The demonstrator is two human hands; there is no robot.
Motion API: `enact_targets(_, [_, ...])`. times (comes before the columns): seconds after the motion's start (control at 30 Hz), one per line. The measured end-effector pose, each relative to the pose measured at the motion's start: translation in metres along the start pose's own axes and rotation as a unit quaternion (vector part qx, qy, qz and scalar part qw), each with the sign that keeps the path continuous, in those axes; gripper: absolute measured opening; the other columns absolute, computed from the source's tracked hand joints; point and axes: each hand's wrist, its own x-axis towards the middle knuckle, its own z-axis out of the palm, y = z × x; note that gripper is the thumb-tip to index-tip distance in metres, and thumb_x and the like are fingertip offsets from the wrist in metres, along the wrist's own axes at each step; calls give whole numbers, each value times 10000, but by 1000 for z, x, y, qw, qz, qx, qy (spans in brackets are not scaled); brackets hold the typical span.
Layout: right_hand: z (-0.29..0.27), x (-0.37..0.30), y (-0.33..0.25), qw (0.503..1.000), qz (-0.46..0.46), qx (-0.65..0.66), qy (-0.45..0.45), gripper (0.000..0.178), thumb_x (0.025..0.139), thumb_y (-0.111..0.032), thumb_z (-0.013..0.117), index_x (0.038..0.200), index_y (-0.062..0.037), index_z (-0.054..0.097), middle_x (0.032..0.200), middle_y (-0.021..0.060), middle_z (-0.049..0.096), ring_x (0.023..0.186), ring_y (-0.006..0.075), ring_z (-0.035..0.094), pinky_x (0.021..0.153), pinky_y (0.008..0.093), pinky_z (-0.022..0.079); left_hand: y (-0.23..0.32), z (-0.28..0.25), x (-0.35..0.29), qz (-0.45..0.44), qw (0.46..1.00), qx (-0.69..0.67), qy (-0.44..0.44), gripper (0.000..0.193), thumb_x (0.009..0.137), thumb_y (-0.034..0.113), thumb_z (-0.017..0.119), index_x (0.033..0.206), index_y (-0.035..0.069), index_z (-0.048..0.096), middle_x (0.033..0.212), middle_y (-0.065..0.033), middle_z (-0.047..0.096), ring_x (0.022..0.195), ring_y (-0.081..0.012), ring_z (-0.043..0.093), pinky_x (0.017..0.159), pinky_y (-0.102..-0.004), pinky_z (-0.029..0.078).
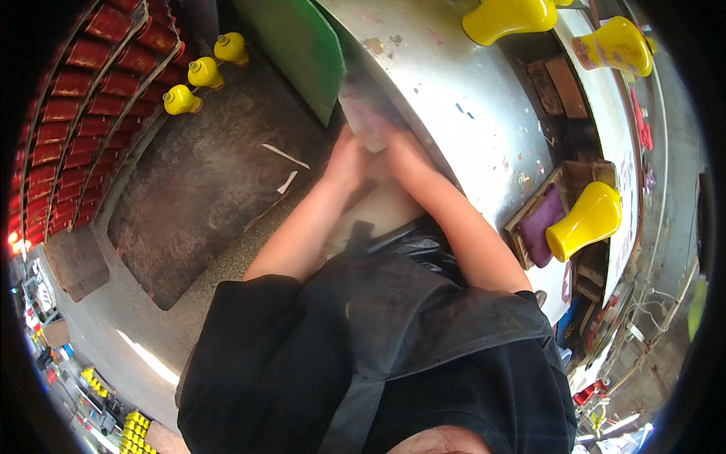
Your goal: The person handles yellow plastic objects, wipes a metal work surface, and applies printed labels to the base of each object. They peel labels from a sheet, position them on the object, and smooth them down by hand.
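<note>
Low between the metal table and the green panel, my two hands come together around a pale, pinkish-white thin sheet (367, 119). My left hand (349, 159) is at its left edge and my right hand (406, 153) at its right. Both look closed on it, though haze and blur hide most of the fingertips. Whether the sheet is paper, film or cloth cannot be made out. A green panel (302, 57) rises just beyond my left hand. The metal tabletop (446, 83), spotted with colored scraps, runs along my right forearm.
Yellow vases (588, 221) stand along the right, one beside a purple sponge-like block (541, 225) in a wooden box. Small yellow vases (204, 73) line the board's far left. Stacked red cylinders (106, 83) fill the left side. White strips (286, 182) lie on the dark board (189, 197).
</note>
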Motion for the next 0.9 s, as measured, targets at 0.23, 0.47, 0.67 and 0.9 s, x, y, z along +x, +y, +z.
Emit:
enact_targets(0.23, [9,13,7,920,-69,-386,-26,600,1019,-388,489,1560,-137,411,1449,268,542,1269,411,590,1085,461,466,-3,-9,3,-68,992,-103,-6,500,1103,466,395,1446,121,507,1446,-43,568,1319,-255,525,1128,-447,396])
enact_targets(0.47, [17,27,27,874,-103,-475,4,713,988,-236,529,1631,-191,223,1322,307,600,1035,413,703,876,514,580,-3,-4,1,-80,989,-128,-11,527,1092,491,402,1475,134,460,1441,-97,565,1317,-288,532,1137,-457,390])
enact_targets(0.67, [9,33,26,906,-116,-408,-17,574,1010,-162,477,1562,-112,327,1189,286,671,997,375,710,882,482,564,-6,-9,6,-85,985,-149,-22,541,1083,495,422,1474,121,444,1463,-124,549,1317,-310,532,1142,-463,391])
enact_targets(0.9, [-1,9,-5,991,8,-126,-31,416,1076,-254,415,1376,-34,600,1321,209,650,1201,325,623,1028,398,468,-9,-14,12,-80,986,-144,-21,492,1093,452,415,1437,105,484,1457,-107,559,1299,-296,542,1123,-459,404])
